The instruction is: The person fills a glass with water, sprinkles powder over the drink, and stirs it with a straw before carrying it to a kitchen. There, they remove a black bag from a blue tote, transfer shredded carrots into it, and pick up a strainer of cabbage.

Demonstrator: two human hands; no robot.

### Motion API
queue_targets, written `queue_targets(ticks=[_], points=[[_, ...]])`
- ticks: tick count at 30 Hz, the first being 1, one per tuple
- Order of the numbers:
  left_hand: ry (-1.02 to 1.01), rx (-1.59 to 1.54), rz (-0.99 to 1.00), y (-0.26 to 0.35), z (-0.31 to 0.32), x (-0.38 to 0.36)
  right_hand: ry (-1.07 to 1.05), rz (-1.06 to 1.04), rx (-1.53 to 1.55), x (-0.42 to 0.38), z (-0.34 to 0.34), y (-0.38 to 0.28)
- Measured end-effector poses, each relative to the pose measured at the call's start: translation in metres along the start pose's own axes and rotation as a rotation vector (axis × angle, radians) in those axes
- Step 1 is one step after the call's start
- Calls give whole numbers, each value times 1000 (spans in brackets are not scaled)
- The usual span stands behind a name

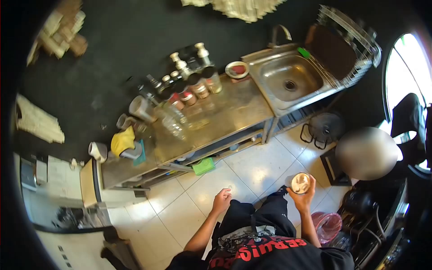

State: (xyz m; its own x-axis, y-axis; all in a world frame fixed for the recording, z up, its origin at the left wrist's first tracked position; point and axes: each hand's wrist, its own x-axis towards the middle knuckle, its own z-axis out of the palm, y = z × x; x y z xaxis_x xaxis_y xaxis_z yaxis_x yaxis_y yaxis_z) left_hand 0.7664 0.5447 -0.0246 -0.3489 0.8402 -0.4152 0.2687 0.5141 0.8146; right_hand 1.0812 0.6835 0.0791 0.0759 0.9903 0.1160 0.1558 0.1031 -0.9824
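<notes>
My right hand (303, 201) is wrapped round a cup of iced drink (300, 183), pale brown and creamy at the top with ice-like pieces. The cup is held upright in front of my right leg, above the floor. My left hand (221, 201) is in front of my left leg with its fingers curled in. A small clear glint shows by its fingertips, too small to name. Neither hand touches the steel counter (225, 112) ahead.
Bottles and jars (198, 85) line the counter's back, with clear cups (173, 126) lying nearer. A sink (290, 78) and dish rack (355, 67) are at the right. A black round container (326, 128) stands on the floor; a pink bin (326, 227) is beside my right arm. Someone's blurred head (366, 153) shows at right.
</notes>
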Motion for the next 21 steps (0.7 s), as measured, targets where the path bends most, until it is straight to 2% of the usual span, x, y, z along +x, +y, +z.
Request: queue_targets(ticks=[1,4,7,9,11,12,15,18,21], points=[[24,-28,2,-13,-18,-6,-77,54,6,-5,27,-15],[253,-137,1,-49,-51,-45,-249,-58,-108,-15,103,-34],[298,-217,-27,-71,-80,-72,-363,-24,-39,-25,177,-52],[317,-287,-33,-88,-96,-79,-481,-134,-129,-25,216,-59],[352,-421,-40,-98,-108,-74,-528,-98,-112,-25,252,-71],[352,-425,-32,-99,-117,-69,-537,-169,-150,-23,270,-71],[404,-478,-61,-98,-144,-59,-575,-211,-144,-14,318,-69],[459,-501,-82,-93,-172,-31,-590,-196,-193,5,363,-65],[458,-494,-88,-100,-203,9,-515,-210,-264,30,406,-41]])
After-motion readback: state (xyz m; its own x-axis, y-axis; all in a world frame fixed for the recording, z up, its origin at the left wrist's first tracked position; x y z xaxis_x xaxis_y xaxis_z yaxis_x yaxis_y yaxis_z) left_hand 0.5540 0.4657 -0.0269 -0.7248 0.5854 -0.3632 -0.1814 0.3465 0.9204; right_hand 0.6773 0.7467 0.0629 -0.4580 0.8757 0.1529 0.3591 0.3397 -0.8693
